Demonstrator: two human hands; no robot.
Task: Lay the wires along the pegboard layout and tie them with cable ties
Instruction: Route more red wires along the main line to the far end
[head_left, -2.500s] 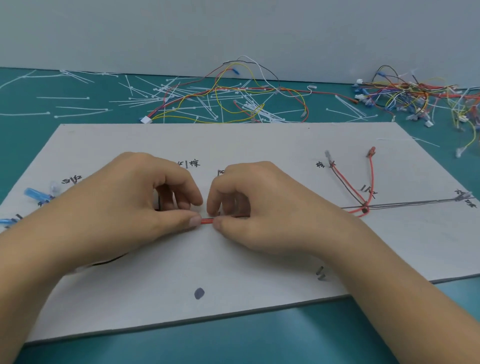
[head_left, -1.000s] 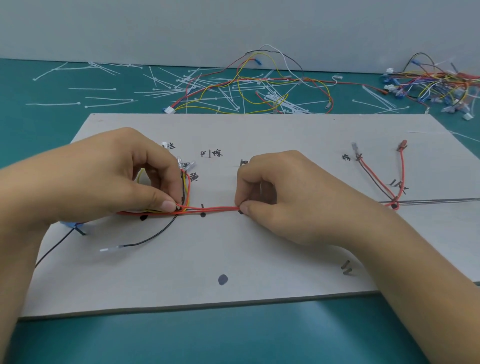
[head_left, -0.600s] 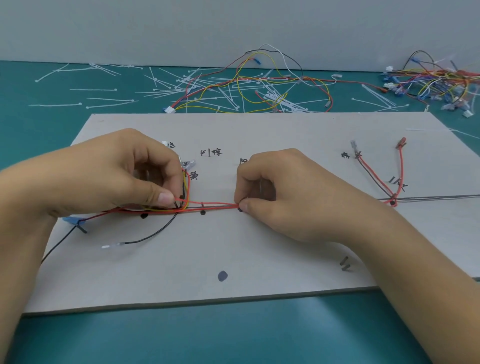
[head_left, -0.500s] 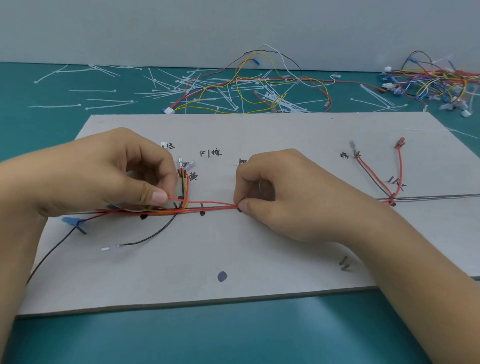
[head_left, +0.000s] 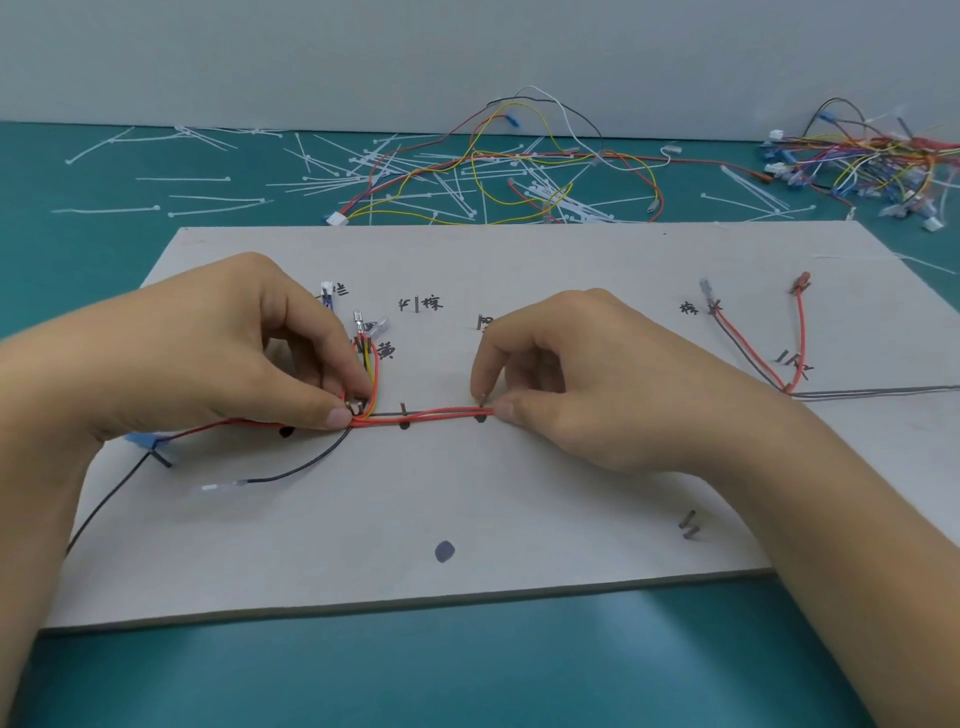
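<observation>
A grey pegboard (head_left: 467, 499) with short pegs and handwritten labels lies flat before me. A red wire bundle (head_left: 439, 413) runs level across its middle, past a peg (head_left: 403, 409). My left hand (head_left: 228, 343) pinches the bundle at its left end, where red and yellow wires (head_left: 370, 364) bend up to terminals. My right hand (head_left: 576, 379) pinches the bundle at its right end beside another peg. A black wire (head_left: 296, 472) trails down to the left. Red and black branch wires (head_left: 753, 353) lie at the right.
Loose white cable ties (head_left: 395, 176) lie scattered on the teal table behind the board. Among them sits a tangle of coloured wires (head_left: 545, 161), and another pile (head_left: 872, 161) at the far right. A grey wall stands behind.
My hands have drawn apart along the bundle, the left one sliding left to the bend. The red wires now lie straight between them. The view has shifted slightly.
</observation>
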